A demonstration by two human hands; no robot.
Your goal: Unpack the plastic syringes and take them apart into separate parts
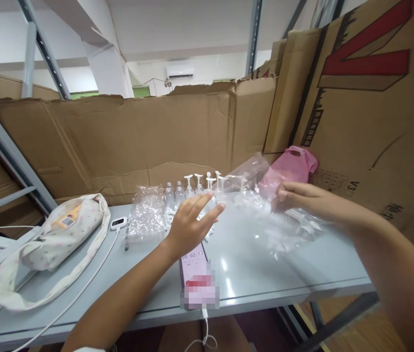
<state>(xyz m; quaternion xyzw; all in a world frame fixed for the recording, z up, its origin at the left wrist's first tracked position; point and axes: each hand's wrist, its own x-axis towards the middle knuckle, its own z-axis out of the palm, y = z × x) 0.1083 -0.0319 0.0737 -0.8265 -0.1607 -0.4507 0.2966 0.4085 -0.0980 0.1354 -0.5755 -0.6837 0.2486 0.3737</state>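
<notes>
My left hand (193, 219) is held above the table with its fingers stretched out and nothing in them. Just beyond it stand several clear bottles (179, 192), some topped with white pump heads (210, 183). Small white pieces lie around my left hand, partly hidden by it. My right hand (294, 194) is closed, its thumb and fingers pinched on a clear plastic bag (254, 208) that is smeared by motion. Whatever may be inside this bag is too blurred to make out.
A phone (194, 268) showing a timer lies at the table's front edge, its cable hanging down. Crumpled clear plastic (145, 212), a small white device (119, 223) and a cloth bag (69, 232) are to the left. A pink bag (289, 168) rests against tall cardboard (368, 127).
</notes>
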